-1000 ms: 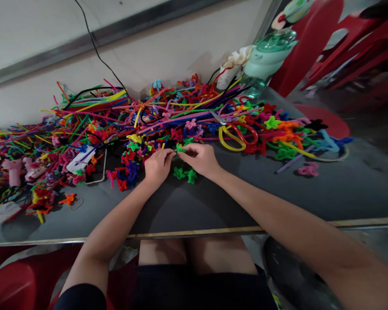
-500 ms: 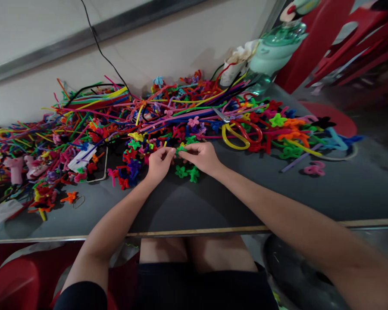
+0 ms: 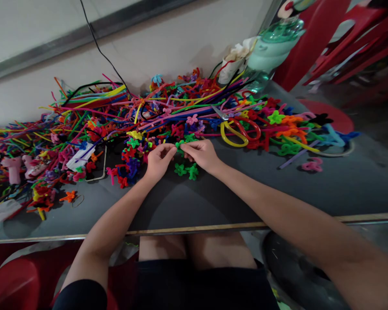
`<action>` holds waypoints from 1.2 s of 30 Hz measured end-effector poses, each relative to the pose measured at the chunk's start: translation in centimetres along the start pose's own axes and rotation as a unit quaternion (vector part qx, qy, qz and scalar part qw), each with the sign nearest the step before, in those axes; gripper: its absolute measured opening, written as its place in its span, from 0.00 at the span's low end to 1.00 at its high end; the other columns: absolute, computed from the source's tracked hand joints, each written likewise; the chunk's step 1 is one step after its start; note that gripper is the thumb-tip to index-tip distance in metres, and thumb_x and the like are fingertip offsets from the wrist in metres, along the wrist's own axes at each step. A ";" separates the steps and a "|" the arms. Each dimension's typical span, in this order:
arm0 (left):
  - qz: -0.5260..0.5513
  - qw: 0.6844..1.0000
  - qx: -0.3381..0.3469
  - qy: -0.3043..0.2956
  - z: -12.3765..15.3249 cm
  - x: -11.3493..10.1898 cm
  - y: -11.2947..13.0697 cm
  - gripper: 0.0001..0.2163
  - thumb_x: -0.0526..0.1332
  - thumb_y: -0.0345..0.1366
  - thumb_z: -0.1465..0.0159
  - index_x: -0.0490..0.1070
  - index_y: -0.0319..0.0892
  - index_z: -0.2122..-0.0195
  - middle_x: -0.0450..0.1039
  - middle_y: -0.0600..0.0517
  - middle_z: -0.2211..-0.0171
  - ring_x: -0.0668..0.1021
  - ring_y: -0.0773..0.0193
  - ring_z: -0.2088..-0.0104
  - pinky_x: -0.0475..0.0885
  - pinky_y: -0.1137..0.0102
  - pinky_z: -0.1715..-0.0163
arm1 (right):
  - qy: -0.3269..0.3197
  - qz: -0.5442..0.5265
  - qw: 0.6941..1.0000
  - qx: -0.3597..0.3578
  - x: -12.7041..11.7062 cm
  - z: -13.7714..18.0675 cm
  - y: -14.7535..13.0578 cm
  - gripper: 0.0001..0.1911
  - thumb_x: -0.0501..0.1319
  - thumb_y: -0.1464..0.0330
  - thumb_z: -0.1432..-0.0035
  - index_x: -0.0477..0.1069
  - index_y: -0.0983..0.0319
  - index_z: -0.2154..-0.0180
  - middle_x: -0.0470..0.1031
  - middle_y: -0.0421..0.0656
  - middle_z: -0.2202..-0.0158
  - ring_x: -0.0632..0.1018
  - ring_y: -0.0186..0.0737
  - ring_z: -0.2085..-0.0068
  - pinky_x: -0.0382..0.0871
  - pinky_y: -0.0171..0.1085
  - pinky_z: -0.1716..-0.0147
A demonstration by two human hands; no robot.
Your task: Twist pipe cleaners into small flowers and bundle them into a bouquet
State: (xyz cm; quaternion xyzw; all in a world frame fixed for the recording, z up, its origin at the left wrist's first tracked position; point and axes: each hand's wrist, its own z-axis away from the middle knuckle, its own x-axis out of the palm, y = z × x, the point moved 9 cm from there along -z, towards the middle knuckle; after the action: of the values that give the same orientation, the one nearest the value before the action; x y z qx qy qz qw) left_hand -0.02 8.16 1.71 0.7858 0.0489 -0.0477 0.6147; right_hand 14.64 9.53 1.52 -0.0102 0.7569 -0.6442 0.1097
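Between my two hands is a small green pipe-cleaner flower (image 3: 178,146), partly covered by the fingers. My left hand (image 3: 161,160) pinches it from the left, thumb against fingertips. From the other side my right hand (image 3: 202,156) grips it the same way. Just below the hands, two green pipe-cleaner flowers (image 3: 186,171) lie on the dark table (image 3: 194,206). A clump of blue and red pipe-cleaner pieces (image 3: 131,168) lies left of my left hand. Scissors (image 3: 237,132) with one yellow and one red handle rest beyond my right hand.
A long heap of coloured pipe cleaners (image 3: 110,105) runs along the wall. At the back right stand a paper cup (image 3: 229,71) and a pale green bottle (image 3: 265,54). A phone-like frame (image 3: 104,165) and a pink glue-gun-like object (image 3: 13,168) lie left. Red chairs (image 3: 330,47) stand right.
Both hands stay together on the green flower, with a slight shift of the fingers. The whole view has moved a little; the things on the table look unchanged.
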 end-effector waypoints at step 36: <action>-0.187 0.978 0.092 -0.006 0.6 0.1 1.9 0.05 0.62 0.34 0.39 0.79 0.44 0.68 0.80 0.49 0.67 0.80 0.62 0.66 0.75 0.65 0.62 | -0.080 0.293 0.942 -0.144 1.5 0.9 -2.1 0.20 0.54 0.63 0.39 0.70 0.62 0.80 0.72 0.42 0.79 0.69 0.34 0.76 0.55 0.35 0.74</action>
State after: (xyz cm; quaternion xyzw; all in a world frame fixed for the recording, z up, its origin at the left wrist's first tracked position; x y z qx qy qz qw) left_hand 0.30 7.16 3.39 0.8155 0.1870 -0.1709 0.5203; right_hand 13.06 8.06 3.18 0.1452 0.8000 -0.4645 0.3510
